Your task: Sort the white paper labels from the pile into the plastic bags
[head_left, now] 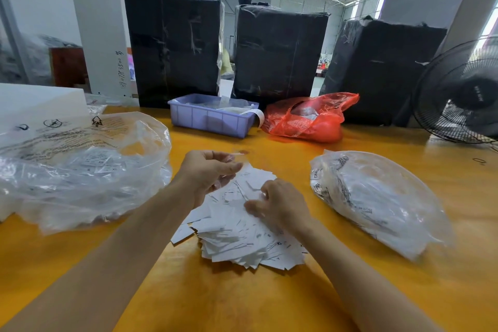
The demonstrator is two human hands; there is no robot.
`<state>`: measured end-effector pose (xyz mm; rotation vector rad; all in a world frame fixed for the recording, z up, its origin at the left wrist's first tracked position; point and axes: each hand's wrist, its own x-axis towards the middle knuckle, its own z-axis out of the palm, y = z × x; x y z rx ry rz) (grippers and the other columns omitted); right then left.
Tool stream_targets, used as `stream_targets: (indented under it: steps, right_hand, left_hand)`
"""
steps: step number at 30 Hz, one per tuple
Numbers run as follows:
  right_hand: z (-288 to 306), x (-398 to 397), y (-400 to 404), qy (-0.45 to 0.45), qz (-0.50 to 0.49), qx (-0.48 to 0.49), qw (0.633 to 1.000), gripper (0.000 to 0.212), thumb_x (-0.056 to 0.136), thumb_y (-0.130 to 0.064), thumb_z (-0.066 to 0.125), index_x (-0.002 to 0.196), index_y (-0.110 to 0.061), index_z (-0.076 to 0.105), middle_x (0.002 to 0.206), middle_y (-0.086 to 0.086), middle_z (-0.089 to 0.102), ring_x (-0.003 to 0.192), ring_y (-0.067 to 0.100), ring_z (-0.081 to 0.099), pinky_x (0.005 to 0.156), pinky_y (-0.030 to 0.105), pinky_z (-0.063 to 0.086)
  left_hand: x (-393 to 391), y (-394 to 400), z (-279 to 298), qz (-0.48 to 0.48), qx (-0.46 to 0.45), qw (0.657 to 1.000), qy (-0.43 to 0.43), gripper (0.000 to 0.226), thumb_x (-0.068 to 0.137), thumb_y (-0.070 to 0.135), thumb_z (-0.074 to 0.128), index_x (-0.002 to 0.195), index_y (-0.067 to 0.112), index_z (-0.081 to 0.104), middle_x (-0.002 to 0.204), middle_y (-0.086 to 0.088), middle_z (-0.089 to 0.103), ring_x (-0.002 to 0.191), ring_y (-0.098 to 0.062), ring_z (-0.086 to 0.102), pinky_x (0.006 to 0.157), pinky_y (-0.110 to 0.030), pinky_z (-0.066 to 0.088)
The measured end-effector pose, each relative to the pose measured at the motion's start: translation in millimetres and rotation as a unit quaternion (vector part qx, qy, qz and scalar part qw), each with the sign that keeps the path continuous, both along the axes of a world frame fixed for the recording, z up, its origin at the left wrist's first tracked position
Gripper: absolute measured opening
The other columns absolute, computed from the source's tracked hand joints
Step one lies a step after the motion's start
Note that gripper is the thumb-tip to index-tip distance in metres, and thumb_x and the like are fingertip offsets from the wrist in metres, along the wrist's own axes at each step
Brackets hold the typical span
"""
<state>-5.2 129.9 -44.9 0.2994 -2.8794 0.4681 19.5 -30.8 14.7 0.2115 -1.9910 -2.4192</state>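
Your right hand [280, 205] curls its grip into the pile of white labels [242, 237] on the yellow bench [242, 299], pinching at one; your left hand [210, 172] pinches a thin label above the pile. Judging by the loose heap, a hasty pull could drag neighbouring labels off or mix sizes. The clear bag [80, 170] lies left, another clear bag [377, 197] right, both near. Farther off sit a purple bin [210, 118], a red bag [310, 118] and a fan [458, 94], none blocking you.
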Motion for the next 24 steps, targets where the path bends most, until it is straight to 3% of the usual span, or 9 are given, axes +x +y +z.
stream_targets:
  steps: [3,5,8,12,14,16,18,20,24]
  right_hand:
    - [2,-3,9,0.012,0.015,-0.038,0.999,0.035,0.088,-0.026,0.059,0.065,0.0,0.056,0.065,0.012,0.058,0.066,0.032,0.051,0.055,0.033,0.033]
    - [4,-1,15,0.011,0.036,-0.06,0.998,0.041,0.089,-0.031,0.058,0.061,-0.002,0.054,0.061,0.014,0.053,0.057,0.028,0.043,0.056,0.036,0.032]
    - [2,2,13,-0.001,0.055,-0.007,0.998,0.046,0.084,-0.049,0.061,0.067,-0.006,0.057,0.078,0.007,0.057,0.071,0.021,0.05,0.064,0.034,0.039]
    - [1,2,10,0.026,0.056,0.05,0.997,0.039,0.093,-0.029,0.047,0.061,-0.008,0.047,0.076,0.005,0.052,0.073,0.024,0.05,0.066,0.032,0.038]
    - [7,2,13,0.012,0.05,-0.001,0.999,0.036,0.09,-0.016,0.045,0.056,-0.011,0.035,0.061,0.004,0.038,0.058,0.021,0.037,0.058,0.03,0.025]
    - [16,0,19,-0.017,0.027,-0.154,0.988,0.033,0.085,-0.007,0.05,0.053,-0.001,0.043,0.056,0.006,0.034,0.054,0.018,0.03,0.056,0.03,0.022]
    - [27,1,26,-0.086,0.004,-0.38,0.921,0.026,0.087,-0.006,0.057,0.065,0.007,0.06,0.06,0.009,0.048,0.058,0.018,0.041,0.056,0.032,0.033]
    - [34,3,30,-0.185,0.007,-0.531,0.827,0.016,0.088,-0.008,0.062,0.073,-0.002,0.065,0.065,0.007,0.065,0.062,0.018,0.058,0.064,0.032,0.046]
    - [41,7,30,-0.249,0.047,-0.596,0.762,0.004,0.083,-0.004,0.065,0.08,-0.002,0.068,0.071,0.009,0.072,0.063,0.018,0.067,0.069,0.029,0.054]
  left_hand:
    - [-1,1,-3,-0.003,-0.017,1.0,-0.006,0.02,0.073,-0.006,0.073,0.087,0.006,0.065,0.082,-0.01,0.066,0.067,-0.016,0.062,0.045,-0.016,0.05]
    - [-2,1,-5,-0.012,-0.027,1.0,-0.008,0.017,0.075,-0.006,0.072,0.085,0.007,0.067,0.082,-0.009,0.067,0.067,-0.015,0.062,0.046,-0.016,0.05]
    - [-1,1,-6,-0.024,-0.035,0.999,-0.003,0.013,0.076,-0.003,0.072,0.079,0.009,0.071,0.073,-0.005,0.067,0.06,-0.013,0.06,0.047,-0.016,0.051]
    - [0,0,-4,-0.011,-0.031,0.999,-0.007,0.016,0.071,0.011,0.078,0.085,0.006,0.07,0.069,-0.004,0.068,0.056,-0.013,0.06,0.043,-0.016,0.047]
    - [0,-1,-3,-0.004,-0.025,1.0,-0.01,0.026,0.068,0.02,0.079,0.087,0.006,0.069,0.07,-0.004,0.071,0.059,-0.013,0.063,0.043,-0.016,0.048]
    - [0,-1,-1,-0.002,-0.023,1.0,-0.012,0.028,0.067,0.023,0.077,0.087,0.006,0.069,0.068,-0.002,0.073,0.057,-0.012,0.064,0.044,-0.016,0.05]
    - [0,-2,-1,-0.002,-0.028,1.0,-0.012,0.025,0.067,0.02,0.078,0.086,0.006,0.068,0.065,0.0,0.072,0.053,-0.01,0.064,0.045,-0.016,0.051]
    - [-1,-2,-2,-0.001,-0.034,0.999,-0.011,0.021,0.069,0.015,0.078,0.085,0.007,0.068,0.062,0.001,0.071,0.055,-0.01,0.064,0.044,-0.016,0.05]
    - [1,0,-1,-0.017,-0.032,0.999,-0.013,0.021,0.069,0.012,0.079,0.085,0.006,0.068,0.06,0.002,0.071,0.055,-0.01,0.063,0.044,-0.016,0.048]
